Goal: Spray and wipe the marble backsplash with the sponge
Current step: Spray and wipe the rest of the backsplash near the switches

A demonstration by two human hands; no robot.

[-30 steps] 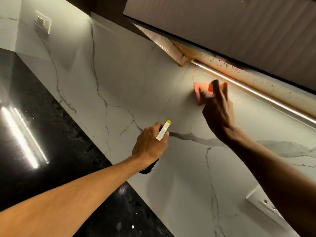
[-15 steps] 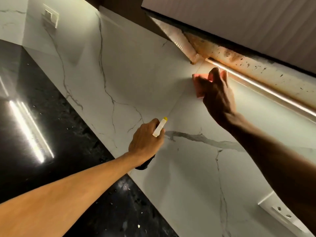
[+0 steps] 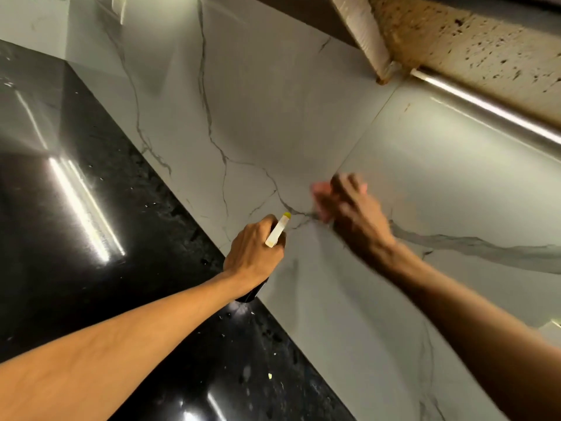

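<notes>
Veins of grey run across the marble backsplash (image 3: 273, 110), which fills the middle of our head view and meets the glossy black table (image 3: 91, 238) along a slanting edge. Our right hand (image 3: 355, 214) is on the marble near the seam between two slabs, blurred, with its fingers (image 3: 346, 185) stretched out, as far as the blur lets us see, over the pink sponge (image 3: 320, 192) and pressing it flat against the stone. The sponge shows only at the left of those fingers, beside a dark vein. Just left of it and lower, our left hand (image 3: 255, 256) grips the spray bottle (image 3: 277, 230), fingers wrapped around its neck. The white nozzle with its yellow tip points up towards the sponge, close to the wall, and the dark body sticks out below the palm, over the table edge. Above, at the right, a light strip (image 3: 485, 110) glows under a stained, speckled cabinet underside (image 3: 470, 41).
</notes>
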